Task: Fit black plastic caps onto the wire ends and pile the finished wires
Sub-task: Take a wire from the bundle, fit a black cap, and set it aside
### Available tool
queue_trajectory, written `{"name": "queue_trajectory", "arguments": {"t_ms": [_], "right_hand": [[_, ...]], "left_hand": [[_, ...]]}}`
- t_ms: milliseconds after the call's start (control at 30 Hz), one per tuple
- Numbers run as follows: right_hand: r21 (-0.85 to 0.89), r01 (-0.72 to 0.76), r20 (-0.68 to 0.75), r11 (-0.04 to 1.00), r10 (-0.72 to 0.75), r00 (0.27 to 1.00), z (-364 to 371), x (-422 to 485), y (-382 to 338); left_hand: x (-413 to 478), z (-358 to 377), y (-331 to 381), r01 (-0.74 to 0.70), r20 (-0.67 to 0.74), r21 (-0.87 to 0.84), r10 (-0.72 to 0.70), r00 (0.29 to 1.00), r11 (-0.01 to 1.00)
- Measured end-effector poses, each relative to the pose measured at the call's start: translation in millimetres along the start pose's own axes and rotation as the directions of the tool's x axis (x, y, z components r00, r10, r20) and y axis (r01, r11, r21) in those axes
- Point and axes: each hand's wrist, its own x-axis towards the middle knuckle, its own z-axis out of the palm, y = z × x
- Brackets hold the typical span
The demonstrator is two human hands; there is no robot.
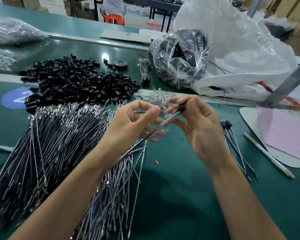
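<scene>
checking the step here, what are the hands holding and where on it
Both hands hold one wire. The left hand grips it along its middle; the right hand pinches a black cap at its upper end. Blur hides finer detail.

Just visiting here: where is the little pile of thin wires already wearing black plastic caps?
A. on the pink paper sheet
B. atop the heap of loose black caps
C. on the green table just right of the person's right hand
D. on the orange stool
C: the capped wires lie on the green table just right of the right hand, which with the left hand pinches one more thin wire.
</scene>
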Motion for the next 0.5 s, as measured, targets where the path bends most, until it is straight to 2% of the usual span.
{"name": "queue_trajectory", "arguments": {"t_ms": [67, 100, 167, 233, 300, 367, 433, 500], "right_hand": [[0.082, -0.026, -0.056, 0.996, 0.03, 0.998, -17.8, -0.3, -23.5], [0.054, -0.051, -0.082, 0.997, 0.056, 0.995, -29.1, -1.7, -36.8], [-0.14, -0.159, -0.142, 0.977, 0.139, 0.98, -55.0, -4.7, -61.3], [-0.403, -0.286, -0.207, 0.869, 0.218, 0.954, -80.7, -6.1, -78.0], [-0.621, -0.366, -0.262, 0.693, 0.257, 0.93, -101.4, -5.5, -81.6], [-0.783, -0.421, -0.321, 0.458, 0.282, 0.904, -115.4, -2.2, -73.0], [-0.89, -0.426, -0.368, 0.162, 0.295, 0.882, -120.7, 2.2, -59.2], [-0.919, -0.385, -0.394, -0.084, 0.237, 0.888, -118.9, 4.0, -47.6]], "left_hand": [[2.5, -11.6, 4.2, -0.016, -0.138, 0.009, 0.017, 0.99, 1.0], [3.7, -18.5, 5.2, -0.025, -0.226, 0.017, 0.029, 0.974, 1.0], [5.8, -30.5, 4.2, -0.029, -0.37, 0.093, 0.061, 0.927, 0.995], [7.9, -38.9, -1.3, 0.01, -0.436, 0.272, 0.114, 0.893, 0.962], [9.6, -42.6, -7.4, 0.079, -0.411, 0.532, 0.176, 0.894, 0.843], [9.0, -41.0, -9.5, 0.114, -0.307, 0.727, 0.171, 0.936, 0.678], [6.9, -38.6, -8.2, 0.122, -0.21, 0.828, 0.102, 0.972, 0.547], [4.9, -38.8, -6.6, 0.129, -0.148, 0.885, 0.006, 0.989, 0.448]]}}
